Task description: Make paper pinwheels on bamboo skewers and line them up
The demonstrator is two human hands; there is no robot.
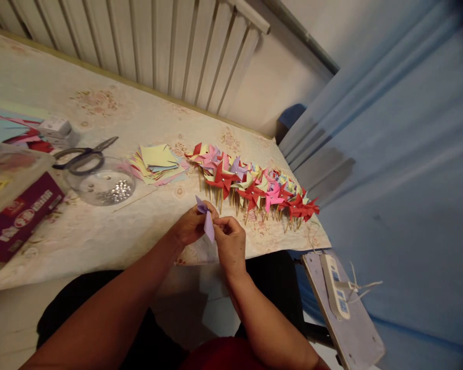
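A purple paper pinwheel piece [209, 226] is held between my two hands above the table's front edge, its blades partly folded. My left hand [192, 226] is closed on it from the left, fingers around its middle. My right hand [231, 241] pinches at its right side; whatever lies between those fingertips is hidden. Just beyond, finished paper pinwheels [250, 192] in red, pink, yellow and purple lie in a long row on their thin sticks. Left of them rests a stack of cut paper squares [158, 159].
A clear round dish [100, 187] holds small shiny pins. Dark-handled scissors [87, 154] lean by it, and one thin stick [135, 198] lies alongside. A plastic box [19, 205] stands at the left. At right, a power strip [335, 288] sits on a small board beside a blue curtain [401, 154].
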